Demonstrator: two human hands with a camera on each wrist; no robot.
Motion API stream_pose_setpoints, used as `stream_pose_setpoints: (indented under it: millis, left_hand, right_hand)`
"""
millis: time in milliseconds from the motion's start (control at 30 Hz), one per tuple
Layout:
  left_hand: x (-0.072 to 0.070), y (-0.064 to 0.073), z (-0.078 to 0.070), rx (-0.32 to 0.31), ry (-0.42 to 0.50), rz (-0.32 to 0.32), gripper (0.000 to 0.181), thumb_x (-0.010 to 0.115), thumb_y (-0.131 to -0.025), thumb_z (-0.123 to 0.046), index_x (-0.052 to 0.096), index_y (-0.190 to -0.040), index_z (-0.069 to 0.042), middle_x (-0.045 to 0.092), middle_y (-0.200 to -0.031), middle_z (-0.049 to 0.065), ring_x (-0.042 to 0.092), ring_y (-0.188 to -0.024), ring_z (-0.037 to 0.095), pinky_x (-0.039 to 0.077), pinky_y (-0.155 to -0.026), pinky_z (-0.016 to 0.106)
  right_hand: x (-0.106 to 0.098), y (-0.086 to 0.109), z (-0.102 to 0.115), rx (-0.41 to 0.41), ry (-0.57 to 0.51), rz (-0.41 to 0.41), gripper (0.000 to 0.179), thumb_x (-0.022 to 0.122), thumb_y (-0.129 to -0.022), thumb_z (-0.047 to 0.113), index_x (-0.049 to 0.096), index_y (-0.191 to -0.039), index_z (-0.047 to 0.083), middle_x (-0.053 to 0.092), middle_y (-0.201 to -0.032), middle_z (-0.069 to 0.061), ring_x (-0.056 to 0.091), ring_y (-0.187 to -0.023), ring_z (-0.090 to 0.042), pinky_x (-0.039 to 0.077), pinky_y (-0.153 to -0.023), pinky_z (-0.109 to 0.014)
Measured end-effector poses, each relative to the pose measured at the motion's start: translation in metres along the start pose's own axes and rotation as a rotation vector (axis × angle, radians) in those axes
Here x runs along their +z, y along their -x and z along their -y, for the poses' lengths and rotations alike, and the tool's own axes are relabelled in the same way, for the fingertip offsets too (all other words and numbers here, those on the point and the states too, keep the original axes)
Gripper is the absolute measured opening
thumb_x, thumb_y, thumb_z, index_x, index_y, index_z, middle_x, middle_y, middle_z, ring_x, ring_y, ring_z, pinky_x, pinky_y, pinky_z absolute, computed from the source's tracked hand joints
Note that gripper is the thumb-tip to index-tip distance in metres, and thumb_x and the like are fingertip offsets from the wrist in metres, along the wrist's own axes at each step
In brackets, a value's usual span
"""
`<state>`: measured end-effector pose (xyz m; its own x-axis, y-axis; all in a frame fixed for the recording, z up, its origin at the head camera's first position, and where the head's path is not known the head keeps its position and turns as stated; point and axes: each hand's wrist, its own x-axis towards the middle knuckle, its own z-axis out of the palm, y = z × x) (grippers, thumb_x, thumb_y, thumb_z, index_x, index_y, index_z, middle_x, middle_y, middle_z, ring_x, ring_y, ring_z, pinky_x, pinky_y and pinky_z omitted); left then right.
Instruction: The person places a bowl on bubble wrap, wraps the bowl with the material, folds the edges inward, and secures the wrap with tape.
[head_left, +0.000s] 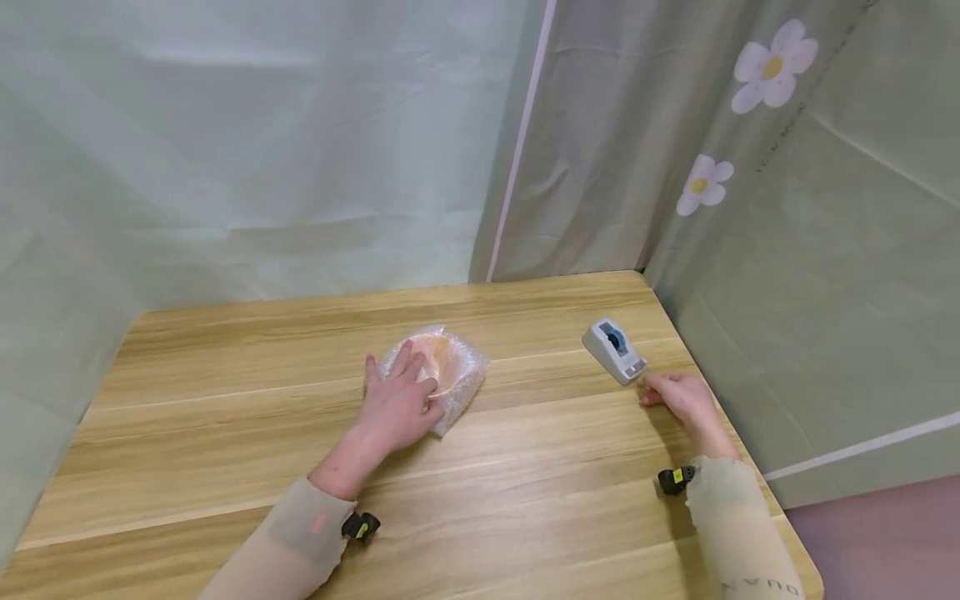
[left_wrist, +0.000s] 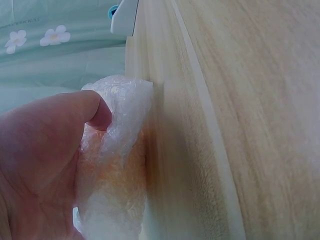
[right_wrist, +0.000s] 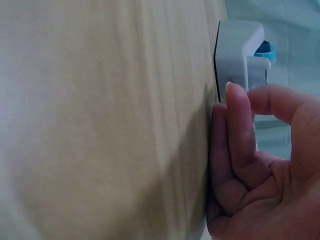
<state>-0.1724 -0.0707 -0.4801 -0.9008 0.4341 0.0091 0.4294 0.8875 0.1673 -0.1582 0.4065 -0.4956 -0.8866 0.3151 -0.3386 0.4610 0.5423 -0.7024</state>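
A bundle of bubble wrap (head_left: 468,375) lies on the table, with a round, orange-tinted thing showing through its layers. My left hand (head_left: 397,408) presses on top of it with fingers spread. Up close in the left wrist view, the thumb (left_wrist: 95,110) rests against a fold of the bubble wrap (left_wrist: 127,105). To the right, a grey tape dispenser (head_left: 611,350) holds a roll with a blue core. At its cutter end, the thumb and forefinger of my right hand (head_left: 682,400) pinch the end of the tape, which hardly shows between the fingertips.
The wooden table (head_left: 225,400) has its right edge just beyond my right hand. Pale green curtains (head_left: 337,167) hang behind it and along the sides, some printed with white flowers. A small black camera (head_left: 362,527) sits at each wrist.
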Motion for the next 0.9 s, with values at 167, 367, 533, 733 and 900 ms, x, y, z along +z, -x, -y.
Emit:
stream_pose_setpoints:
  millis: [167, 367, 533, 733, 900]
  left_hand:
    - [-0.0005, 0.0003, -0.0009, 0.003, 0.013, -0.003, 0.033, 0.06, -0.098, -0.039, 0.077, -0.114, -0.015, 0.045, -0.163, 0.024, 0.015, -0.162, 0.043, -0.001, -0.115, 0.086]
    - [-0.0009, 0.0005, -0.0001, 0.002, 0.009, -0.001, 0.034, 0.06, -0.098, -0.039, 0.078, -0.114, -0.016, 0.045, -0.163, 0.024, 0.015, -0.162, 0.043, 0.001, -0.115, 0.086]
    - [-0.0022, 0.0006, -0.001, 0.003, 0.0, 0.0, 0.033, 0.06, -0.098, -0.039, 0.078, -0.114, -0.016, 0.045, -0.163, 0.023, 0.014, -0.162, 0.043, 0.0, -0.115, 0.086]
    - [-0.0031, 0.0003, -0.0014, -0.004, 0.004, 0.014, 0.035, 0.06, -0.099, -0.04, 0.078, -0.117, -0.015, 0.044, -0.164, 0.023, 0.013, -0.163, 0.043, -0.001, -0.116, 0.085]
    - [-0.0038, 0.0002, -0.0015, -0.004, -0.002, 0.012, 0.032, 0.06, -0.098, -0.039, 0.077, -0.113, -0.016, 0.045, -0.163, 0.023, 0.015, -0.162, 0.043, 0.002, -0.116, 0.086]
  right_hand:
    - [-0.0058, -0.003, 0.0017, 0.014, 0.06, 0.043, 0.041, 0.065, -0.101, 0.041, 0.08, -0.089, 0.005, 0.077, -0.074, 0.002, 0.062, -0.115, -0.032, 0.039, -0.097, -0.043]
    - [-0.0078, -0.004, 0.0025, 0.003, 0.103, 0.062, 0.044, 0.062, -0.104, 0.043, 0.079, -0.084, 0.007, 0.076, -0.074, 0.004, 0.058, -0.117, -0.035, 0.038, -0.098, -0.047]
    - [-0.0088, -0.0053, 0.002, -0.008, 0.132, 0.065, 0.045, 0.061, -0.105, 0.043, 0.079, -0.083, 0.008, 0.075, -0.073, 0.004, 0.059, -0.113, -0.033, 0.038, -0.092, -0.041]
    - [-0.0084, -0.0068, 0.0039, 0.029, 0.133, 0.064, 0.045, 0.062, -0.105, 0.043, 0.076, -0.081, 0.009, 0.072, -0.073, 0.004, 0.058, -0.101, -0.03, 0.036, -0.084, -0.039]
    - [-0.0067, -0.0075, 0.0021, 0.006, 0.192, 0.039, 0.041, 0.063, -0.105, 0.037, 0.071, -0.074, 0.011, 0.068, -0.076, -0.001, 0.055, -0.085, -0.026, 0.037, -0.077, -0.037]
